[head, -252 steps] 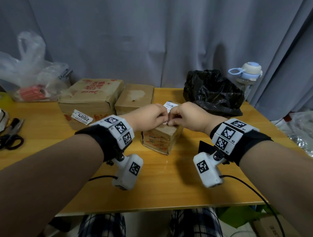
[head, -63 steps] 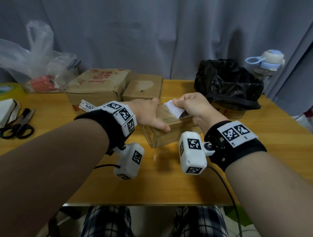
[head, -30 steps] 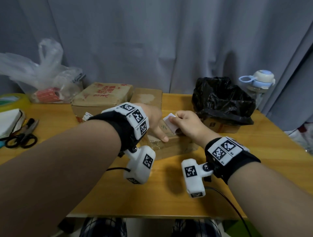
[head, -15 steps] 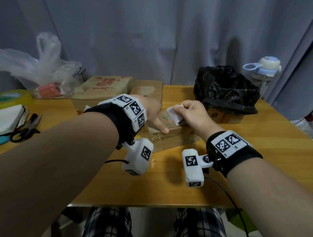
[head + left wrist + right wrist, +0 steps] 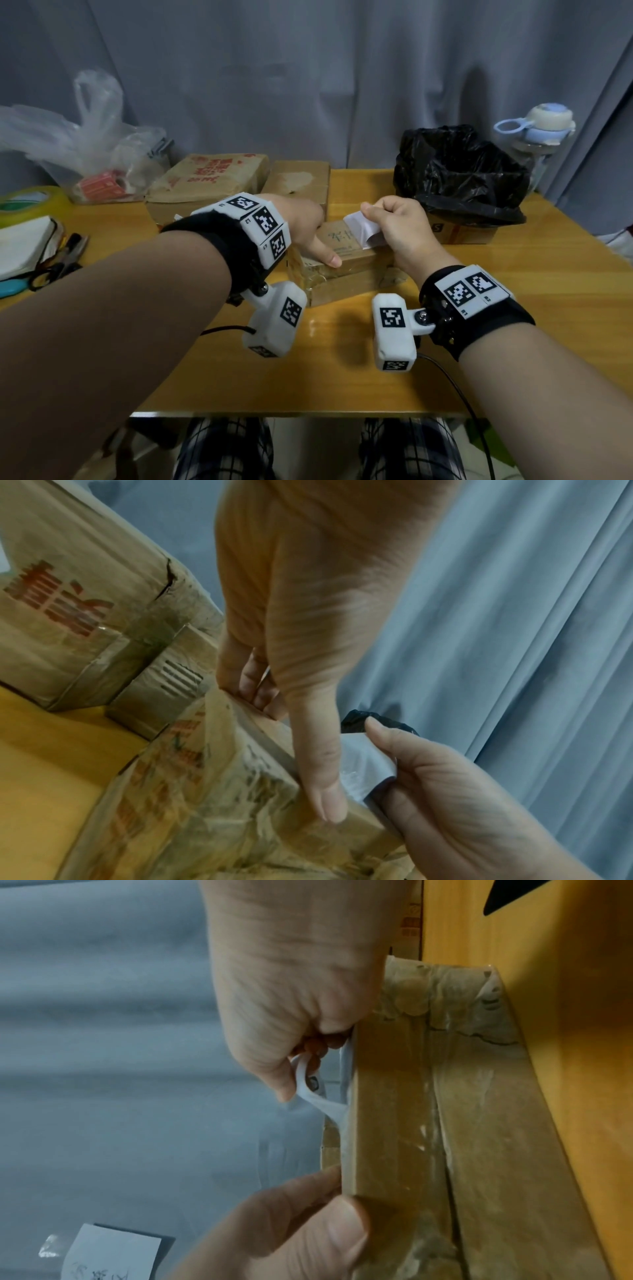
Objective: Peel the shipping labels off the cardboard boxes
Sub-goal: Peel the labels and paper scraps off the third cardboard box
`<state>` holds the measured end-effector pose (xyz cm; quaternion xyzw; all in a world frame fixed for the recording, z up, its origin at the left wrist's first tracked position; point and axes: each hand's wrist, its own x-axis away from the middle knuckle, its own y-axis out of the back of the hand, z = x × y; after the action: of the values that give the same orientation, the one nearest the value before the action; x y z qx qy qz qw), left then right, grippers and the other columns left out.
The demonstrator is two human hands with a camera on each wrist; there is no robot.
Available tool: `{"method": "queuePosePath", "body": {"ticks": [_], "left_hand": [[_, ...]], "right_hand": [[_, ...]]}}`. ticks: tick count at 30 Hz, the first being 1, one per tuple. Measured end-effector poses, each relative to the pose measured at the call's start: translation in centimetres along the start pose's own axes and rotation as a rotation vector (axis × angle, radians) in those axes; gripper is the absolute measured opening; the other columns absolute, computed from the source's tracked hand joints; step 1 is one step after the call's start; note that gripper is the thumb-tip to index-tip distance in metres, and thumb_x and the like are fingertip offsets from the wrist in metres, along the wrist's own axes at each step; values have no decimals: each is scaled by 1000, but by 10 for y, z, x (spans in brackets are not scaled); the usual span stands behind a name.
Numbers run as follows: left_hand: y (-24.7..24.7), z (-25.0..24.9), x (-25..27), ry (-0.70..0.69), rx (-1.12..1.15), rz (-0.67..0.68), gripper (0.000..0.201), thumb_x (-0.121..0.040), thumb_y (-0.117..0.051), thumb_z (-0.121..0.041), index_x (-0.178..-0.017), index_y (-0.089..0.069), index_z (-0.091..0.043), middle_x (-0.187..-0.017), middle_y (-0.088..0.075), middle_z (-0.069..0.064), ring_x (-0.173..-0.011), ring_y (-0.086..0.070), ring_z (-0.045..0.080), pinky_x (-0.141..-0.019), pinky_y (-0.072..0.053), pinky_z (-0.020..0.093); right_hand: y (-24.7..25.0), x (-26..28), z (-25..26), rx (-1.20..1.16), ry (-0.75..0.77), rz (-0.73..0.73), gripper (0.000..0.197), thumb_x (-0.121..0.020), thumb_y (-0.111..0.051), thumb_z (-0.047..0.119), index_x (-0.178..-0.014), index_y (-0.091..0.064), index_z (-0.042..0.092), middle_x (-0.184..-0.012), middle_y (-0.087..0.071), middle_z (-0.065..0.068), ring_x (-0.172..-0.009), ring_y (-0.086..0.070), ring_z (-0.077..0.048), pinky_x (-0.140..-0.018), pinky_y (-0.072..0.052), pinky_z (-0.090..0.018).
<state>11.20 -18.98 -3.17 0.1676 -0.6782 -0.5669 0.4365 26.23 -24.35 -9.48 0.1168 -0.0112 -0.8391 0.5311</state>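
Head view: right hand (image 5: 399, 228) pinches the half-lifted label (image 5: 359, 228); left hand (image 5: 305, 228) grips the box (image 5: 342, 270); peel low, slowly.

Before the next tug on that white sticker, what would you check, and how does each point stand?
1. Right hand pinches the white paper shipping label: ok.
2. Left hand holds the small brown cardboard box down, thumb on its near top edge: ok.
3. Label partly lifted, its far end still stuck to the box top: ok, more peeling needed.
4. Label in one piece: cannot tell, the hand covers part of it.
5. Box resting flat on the yellow wooden table: ok.
6. Black plastic bin bag open behind the right hand for the waste: ok.
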Motion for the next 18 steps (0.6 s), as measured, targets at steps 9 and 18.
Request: {"method": "queuePosePath", "body": {"ticks": [9, 18], "left_hand": [[-1, 3, -1, -39, 22, -10, 78, -72, -62, -65, -130, -51, -14, -117, -62, 2, -105, -57, 23, -87, -45, 31], [-2, 4, -2, -52, 16, -14, 79, -74, -62, -64, -132, -49, -13, -120, -61, 3, -107, -57, 22, -92, -46, 31]], "right_hand": [[4, 1, -2, -118, -2, -52, 38, -89, -61, 17, -55, -43, 14, -57, -41, -4, -52, -46, -16, -46, -44, -21], [5, 2, -1, -231, -28, -117, 37, -89, -60, 17, -57, -44, 14, -53, -46, 0, -38, -46, -6, -41, -40, -16]]}}
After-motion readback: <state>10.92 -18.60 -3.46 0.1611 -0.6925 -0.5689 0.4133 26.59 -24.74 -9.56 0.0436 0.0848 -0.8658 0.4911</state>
